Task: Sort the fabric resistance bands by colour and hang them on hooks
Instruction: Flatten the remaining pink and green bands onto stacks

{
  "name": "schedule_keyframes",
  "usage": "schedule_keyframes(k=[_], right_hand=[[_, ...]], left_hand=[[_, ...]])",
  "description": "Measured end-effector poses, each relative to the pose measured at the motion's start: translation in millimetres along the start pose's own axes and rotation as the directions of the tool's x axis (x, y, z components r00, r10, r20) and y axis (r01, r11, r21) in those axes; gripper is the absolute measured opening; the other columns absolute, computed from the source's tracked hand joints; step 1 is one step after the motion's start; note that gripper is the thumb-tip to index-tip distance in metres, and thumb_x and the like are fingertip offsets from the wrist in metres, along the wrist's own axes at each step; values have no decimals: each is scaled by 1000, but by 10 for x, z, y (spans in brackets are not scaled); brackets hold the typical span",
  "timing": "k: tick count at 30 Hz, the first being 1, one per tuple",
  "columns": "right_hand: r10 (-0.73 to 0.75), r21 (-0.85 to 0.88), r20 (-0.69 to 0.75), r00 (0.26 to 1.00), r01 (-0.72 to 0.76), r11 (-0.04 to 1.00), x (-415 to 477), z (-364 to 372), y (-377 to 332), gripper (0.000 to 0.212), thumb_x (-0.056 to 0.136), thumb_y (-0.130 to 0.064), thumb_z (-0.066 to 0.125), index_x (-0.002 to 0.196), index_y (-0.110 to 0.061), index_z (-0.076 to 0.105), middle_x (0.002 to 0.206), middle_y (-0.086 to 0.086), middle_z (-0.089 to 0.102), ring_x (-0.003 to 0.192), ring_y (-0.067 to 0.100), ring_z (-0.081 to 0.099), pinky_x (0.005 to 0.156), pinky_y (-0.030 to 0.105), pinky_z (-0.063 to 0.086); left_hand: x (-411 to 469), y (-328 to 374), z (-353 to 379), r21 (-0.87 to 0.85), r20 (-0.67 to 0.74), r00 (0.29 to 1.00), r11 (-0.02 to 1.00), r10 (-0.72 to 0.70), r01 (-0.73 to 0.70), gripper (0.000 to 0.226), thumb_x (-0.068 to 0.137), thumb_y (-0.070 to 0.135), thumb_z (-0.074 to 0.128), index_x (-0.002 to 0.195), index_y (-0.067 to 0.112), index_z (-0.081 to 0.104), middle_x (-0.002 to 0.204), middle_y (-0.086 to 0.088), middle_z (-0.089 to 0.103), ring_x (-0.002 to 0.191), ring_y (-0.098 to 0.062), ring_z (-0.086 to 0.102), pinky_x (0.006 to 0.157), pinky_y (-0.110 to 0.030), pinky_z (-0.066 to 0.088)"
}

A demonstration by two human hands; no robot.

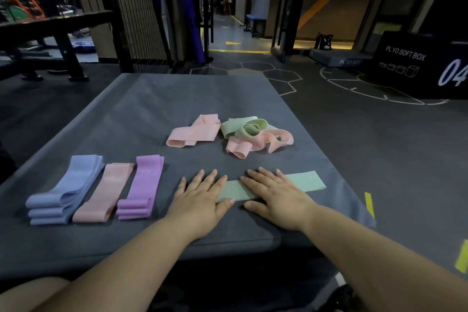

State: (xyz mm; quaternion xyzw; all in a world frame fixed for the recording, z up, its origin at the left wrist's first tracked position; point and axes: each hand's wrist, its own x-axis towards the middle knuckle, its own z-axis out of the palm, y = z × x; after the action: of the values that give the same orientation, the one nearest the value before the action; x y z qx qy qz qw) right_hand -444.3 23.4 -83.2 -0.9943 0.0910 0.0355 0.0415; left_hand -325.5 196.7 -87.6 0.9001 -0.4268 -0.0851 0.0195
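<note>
A mint green band lies flat near the front of the grey mat. My left hand presses its left end with straight fingers, and my right hand lies flat on its middle. Sorted piles sit at the left: blue bands, a pink band and purple bands. Farther back lie a loose pink band and a tangle of green bands with another pink band. No hooks are in view.
The mat covers a low platform on a dark gym floor. A black plyo soft box stands at the right. A dark bench and a mesh wall are at the left, with a corridor beyond.
</note>
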Motion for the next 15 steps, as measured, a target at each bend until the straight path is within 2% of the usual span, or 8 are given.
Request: schedule_keyframes(k=[4,8,10,12,13,15], right_hand=[[80,2,7,997,-80,997,-86,18,231,122,50,-91,-25,155,-37,7,164,-12,5,151,12,-2,122,40,-4],[189,25,44,981,-191,981,-207,0,472,131,41,-94,-28,155,-38,3,164,-14,-1,150,10,-7,122,37,-7],[231,24,49,972,-233,972,-252,0,585,120,54,-95,-17,156,-35,2,164,-13,-2,150,9,-7,122,34,-7],[269,10,37,962,-269,963,-281,7,672,87,85,-80,8,157,-31,2,164,-10,-2,150,9,-7,122,33,-6],[285,5,38,958,-286,958,-291,8,696,77,94,-69,17,157,-29,2,164,-9,-3,150,8,-7,122,33,-6],[295,-6,43,954,-295,955,-302,9,717,72,98,-62,22,157,-27,1,164,-8,-4,150,8,-7,122,32,-6]], left_hand=[[-6,1,-11,5,13,1000,1000,1,-2,62,98,60,15,153,37,-2,162,12,-10,148,-14,-12,120,-47,-6],[-9,0,-10,9,18,1000,1000,2,-2,62,98,60,15,153,37,-2,162,11,-10,149,-15,-12,120,-47,-5],[-10,-1,-10,13,20,1000,1000,1,-1,62,98,59,15,153,37,-2,162,11,-10,149,-15,-12,120,-47,-5],[-10,3,-13,13,21,1000,1000,0,-1,62,98,59,15,153,37,-2,162,11,-9,149,-15,-12,120,-47,-5],[-9,6,-17,14,25,1000,1000,0,0,62,98,59,14,153,37,-2,162,11,-10,149,-15,-12,120,-47,-6],[-10,13,-25,13,30,1000,1000,-1,1,61,98,59,14,153,37,-3,162,11,-10,149,-15,-13,120,-46,-6]])
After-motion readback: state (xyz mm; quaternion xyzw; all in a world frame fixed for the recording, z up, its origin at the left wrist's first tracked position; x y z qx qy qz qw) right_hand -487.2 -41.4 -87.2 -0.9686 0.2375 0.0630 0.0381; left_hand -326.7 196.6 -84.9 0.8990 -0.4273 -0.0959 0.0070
